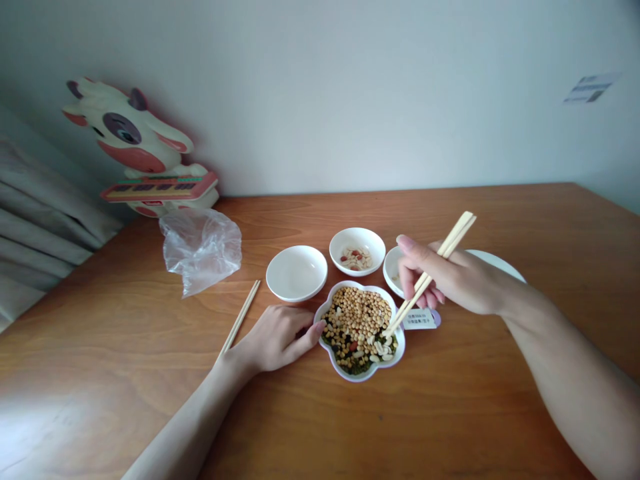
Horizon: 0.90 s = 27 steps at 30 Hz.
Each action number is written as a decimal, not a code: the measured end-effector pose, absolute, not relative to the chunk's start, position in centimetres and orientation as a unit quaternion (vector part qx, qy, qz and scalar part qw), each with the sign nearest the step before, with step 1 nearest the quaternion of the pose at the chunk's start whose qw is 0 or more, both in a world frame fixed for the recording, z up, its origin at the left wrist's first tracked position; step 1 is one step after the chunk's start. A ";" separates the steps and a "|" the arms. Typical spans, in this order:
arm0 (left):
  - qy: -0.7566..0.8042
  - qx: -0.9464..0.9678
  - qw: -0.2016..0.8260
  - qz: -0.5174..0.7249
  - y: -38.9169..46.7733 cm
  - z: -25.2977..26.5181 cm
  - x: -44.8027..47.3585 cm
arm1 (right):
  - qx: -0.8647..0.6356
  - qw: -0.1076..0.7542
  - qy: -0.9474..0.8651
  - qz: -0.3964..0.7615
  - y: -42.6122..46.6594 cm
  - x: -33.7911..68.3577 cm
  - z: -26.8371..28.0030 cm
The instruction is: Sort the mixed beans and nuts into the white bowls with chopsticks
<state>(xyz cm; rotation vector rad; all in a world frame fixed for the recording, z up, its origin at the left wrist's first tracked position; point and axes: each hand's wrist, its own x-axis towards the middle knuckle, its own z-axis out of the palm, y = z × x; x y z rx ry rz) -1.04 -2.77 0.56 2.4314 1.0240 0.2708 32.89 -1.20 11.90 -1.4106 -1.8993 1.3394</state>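
Pale peanuts (383, 350) lie at four o'clock in the flower-shaped dish (358, 377), beside soybeans (363, 305); the left hand (280, 339), fingers curled, grip unclear, touches its rim at nine; the right hand (450, 277), nearer the peanuts, pinches wooden chopsticks (406, 307) slanting from one to seven, tips at them; beyond, at twelve, a white bowl (357, 238) holds pale and reddish pieces (357, 258).

- White card (419, 320), near my right hand (450, 277): two printed lines in Chinese characters, digits on the first, a slash on the second (I cannot read either line in full).
- Red badge (152, 203) on the cow toy (145, 157): pale lettering, too small to read.
- Notice (590, 89) on the wall (350, 100): printed lines, blurred; dark square, lower right.
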 end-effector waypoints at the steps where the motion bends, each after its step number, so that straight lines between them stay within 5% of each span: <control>1: 0.373 0.891 0.240 0.100 -2.8 0.6 -1.0 | -0.501 0.228 -0.678 0.488 -1.0 33.1 12.0; 8: 0.376 0.893 0.227 0.102 -2.7 0.6 -1.0 | -0.520 0.472 -0.612 0.363 1.5 33.2 10.6; 15: 0.374 0.894 0.223 0.102 -2.7 0.6 -1.1 | -0.537 0.399 -0.636 0.385 1.4 34.1 11.1; 20: 0.372 0.893 0.231 0.106 -2.8 0.6 -1.1 | -0.536 0.200 -0.670 0.474 -1.7 33.6 12.1; 27: 0.381 0.887 0.242 0.103 -2.8 0.7 -1.0 | -0.561 0.185 -0.667 0.453 -3.4 31.9 11.7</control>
